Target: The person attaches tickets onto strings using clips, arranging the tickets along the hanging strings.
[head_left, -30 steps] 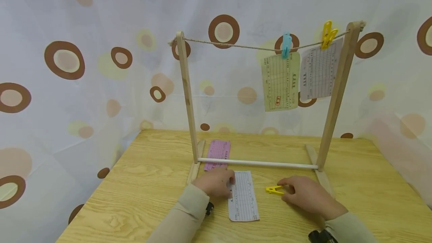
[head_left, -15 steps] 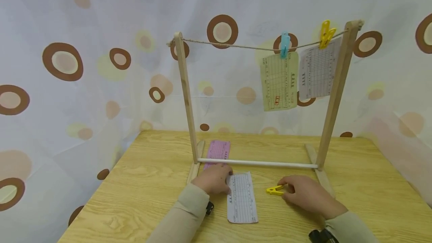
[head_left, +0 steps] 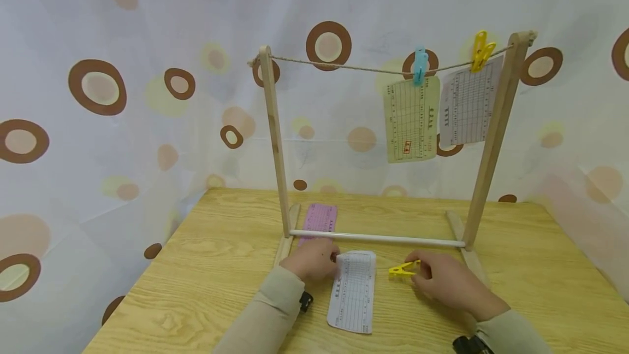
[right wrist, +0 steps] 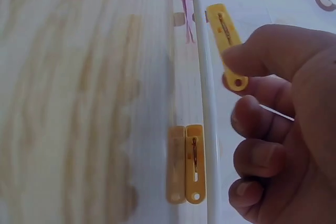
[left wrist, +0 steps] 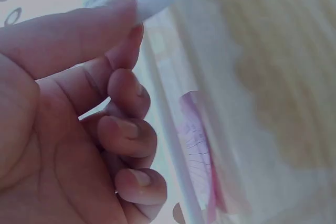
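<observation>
My left hand [head_left: 310, 260] pinches the upper left corner of a white printed slip [head_left: 352, 294] between thumb and forefinger; that edge is lifted slightly off the wooden table. In the left wrist view the other fingers are curled beside it. To the right of the slip, my right hand [head_left: 444, 280] pinches a yellow clothespin [head_left: 402, 270] by its handle end, its nose pointing left toward the slip. A second yellow clothespin [right wrist: 195, 163] lies on the table in the right wrist view; the right hand hides it in the head view.
A wooden frame [head_left: 277, 146] with a white bottom bar [head_left: 378, 238] stands behind the hands. On its string [head_left: 339, 65], a blue clothespin [head_left: 420, 65] holds a yellow slip [head_left: 413, 119] and yellow clothespins [head_left: 481, 52] hold a white one [head_left: 470, 104]. A pink slip [head_left: 321, 216] lies near the left post.
My left hand has gripped the white slip's corner and raised its upper edge; the slip has turned a little and shifted nearer. The right hand has lifted its clothespin slightly.
</observation>
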`<state>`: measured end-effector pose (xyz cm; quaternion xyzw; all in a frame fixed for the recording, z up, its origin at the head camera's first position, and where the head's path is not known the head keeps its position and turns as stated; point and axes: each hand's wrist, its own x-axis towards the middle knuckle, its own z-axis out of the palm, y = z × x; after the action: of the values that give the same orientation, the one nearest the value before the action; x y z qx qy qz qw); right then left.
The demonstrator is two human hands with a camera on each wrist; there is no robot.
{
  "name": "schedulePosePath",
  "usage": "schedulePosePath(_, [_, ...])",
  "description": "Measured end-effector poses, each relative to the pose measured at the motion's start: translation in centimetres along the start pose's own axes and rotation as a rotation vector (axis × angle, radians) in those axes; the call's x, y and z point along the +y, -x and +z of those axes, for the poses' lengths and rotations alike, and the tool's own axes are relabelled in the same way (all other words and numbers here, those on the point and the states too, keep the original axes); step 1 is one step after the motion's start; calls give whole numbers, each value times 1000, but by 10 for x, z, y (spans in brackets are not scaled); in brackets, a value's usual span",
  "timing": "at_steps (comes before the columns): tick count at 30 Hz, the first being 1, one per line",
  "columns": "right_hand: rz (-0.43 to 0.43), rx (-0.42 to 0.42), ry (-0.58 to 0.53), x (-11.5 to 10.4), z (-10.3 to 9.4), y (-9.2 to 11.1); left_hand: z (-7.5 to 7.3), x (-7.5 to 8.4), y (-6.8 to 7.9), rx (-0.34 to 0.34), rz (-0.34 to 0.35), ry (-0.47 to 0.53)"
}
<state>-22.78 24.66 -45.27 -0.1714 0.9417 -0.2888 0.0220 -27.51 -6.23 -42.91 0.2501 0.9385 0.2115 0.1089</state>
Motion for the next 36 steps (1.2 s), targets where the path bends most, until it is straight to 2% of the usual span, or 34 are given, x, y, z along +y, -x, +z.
schedulePosePath(3, [7, 31, 3, -1, 0, -1, -5, -1, -2, 25, 12, 34])
schedulePosePath(9, [-5, 60, -17, -2, -4, 1, -10, 2, -7, 73, -8, 6])
schedulePosePath(16, [-46, 72, -32, -3, -7, 1, 0, 10, -10, 0, 33, -20])
schedulePosePath(19, [-82, 65, -32, -3, -7, -1, 6, 11, -11, -13, 24, -85])
schedulePosePath(22, [-106, 54, -40, -4, -7, -2, 10, 11, -11, -41, -3, -104])
schedulePosePath(32, [-113, 52, -95, -8, -11, 0, 15, 13, -3, -59, -31, -45])
schedulePosePath(36, [-111, 49, -113, -9, -13, 1, 17, 11, -3, -63, -19, -21])
